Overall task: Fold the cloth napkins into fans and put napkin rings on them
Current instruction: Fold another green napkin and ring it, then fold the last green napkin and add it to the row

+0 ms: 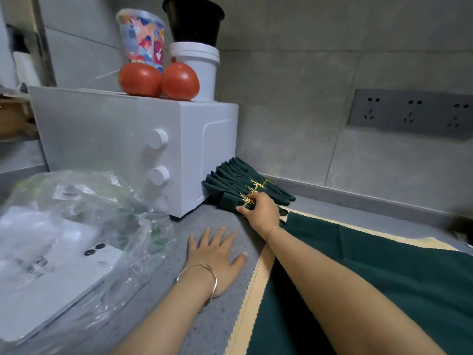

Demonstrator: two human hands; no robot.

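Three dark green fan-folded napkins (230,180) lie side by side against the white oven's right side, each with a gold leaf napkin ring (258,184). My right hand (259,210) grips the nearest fan at its gold ring (247,200), fingers curled over it. My left hand (215,252) lies flat on the grey counter, fingers spread, holding nothing. A flat dark green napkin (384,265) lies spread on a beige scalloped mat (252,290) under my right forearm.
A white toaster oven (115,144) stands at the back left, with two tomatoes (158,79), a patterned cup and stacked tubs on top. A clear plastic bag (102,213) and a white phone (64,272) lie at left. A socket strip (412,112) is on the tiled wall.
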